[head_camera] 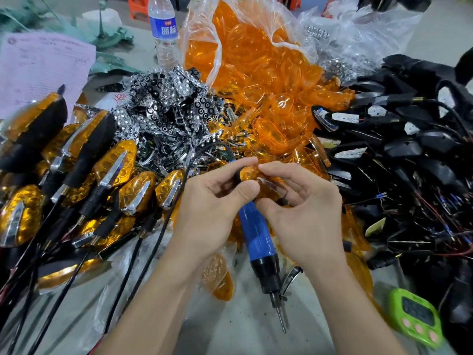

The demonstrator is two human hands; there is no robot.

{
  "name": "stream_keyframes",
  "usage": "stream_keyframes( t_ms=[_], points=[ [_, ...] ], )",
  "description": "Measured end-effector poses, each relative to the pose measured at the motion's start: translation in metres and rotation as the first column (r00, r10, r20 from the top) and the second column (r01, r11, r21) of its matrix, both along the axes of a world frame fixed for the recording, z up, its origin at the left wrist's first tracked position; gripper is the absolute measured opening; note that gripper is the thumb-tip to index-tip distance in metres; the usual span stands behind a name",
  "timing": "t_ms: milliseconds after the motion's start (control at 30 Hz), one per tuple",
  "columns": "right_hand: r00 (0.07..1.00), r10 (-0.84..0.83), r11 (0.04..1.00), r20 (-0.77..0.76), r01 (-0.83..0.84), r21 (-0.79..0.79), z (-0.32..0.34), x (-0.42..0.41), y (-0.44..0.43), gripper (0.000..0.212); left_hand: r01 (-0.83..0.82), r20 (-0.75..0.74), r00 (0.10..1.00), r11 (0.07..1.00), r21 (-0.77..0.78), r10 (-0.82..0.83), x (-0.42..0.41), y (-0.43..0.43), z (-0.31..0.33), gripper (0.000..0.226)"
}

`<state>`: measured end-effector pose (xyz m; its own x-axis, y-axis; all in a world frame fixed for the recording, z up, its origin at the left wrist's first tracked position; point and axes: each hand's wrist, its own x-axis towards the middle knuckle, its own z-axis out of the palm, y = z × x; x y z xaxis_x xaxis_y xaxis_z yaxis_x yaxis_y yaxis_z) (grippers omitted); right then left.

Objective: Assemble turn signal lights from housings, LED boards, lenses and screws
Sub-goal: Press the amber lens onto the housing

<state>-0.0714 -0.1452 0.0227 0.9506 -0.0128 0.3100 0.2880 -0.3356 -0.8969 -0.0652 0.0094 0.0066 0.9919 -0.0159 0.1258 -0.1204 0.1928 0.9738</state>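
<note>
My left hand (212, 203) and my right hand (302, 208) meet at the centre and both pinch one orange turn signal light (249, 174), its lens up; most of it is hidden by my fingers. Under my hands lies a blue electric screwdriver (258, 234), its bit pointing toward me. Finished orange-and-black lights (112, 175) are stacked at the left. A heap of chrome reflector pieces (166, 108) sits behind them. Loose orange lenses (266, 98) spill from a clear bag at the centre back. Black housings with wires (409, 155) pile up at the right.
A water bottle (163, 29) stands at the back, with a pink paper sheet (43, 70) to its left. A green timer (417, 316) lies at the lower right. The screwdriver's black cable (153, 242) runs down the left of my arms over the grey table (243, 329).
</note>
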Motion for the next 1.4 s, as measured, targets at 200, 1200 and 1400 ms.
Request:
stream_keyframes(
  t_ms=[200, 1200, 1400],
  points=[
    [0.996, -0.001, 0.988, 0.086, 0.015, -0.153, -0.002, -0.004, 0.009, 0.047, -0.003, -0.011, 1.0, 1.0, -0.003, 0.003, 0.002, 0.006, 0.002, 0.035],
    [0.893, 0.362, 0.912, -0.268, -0.28, 0.301, 0.023, 0.01, -0.007, 0.049, 0.009, -0.164, 0.986, 0.98, -0.198, -0.042, 0.004, 0.031, 0.022, 0.035],
    [0.892, 0.365, 0.894, -0.267, -0.256, 0.368, 0.025, 0.01, -0.004, 0.04, -0.03, -0.151, 0.988, 0.981, -0.193, 0.0, 0.006, 0.027, 0.023, 0.026]
  ],
)
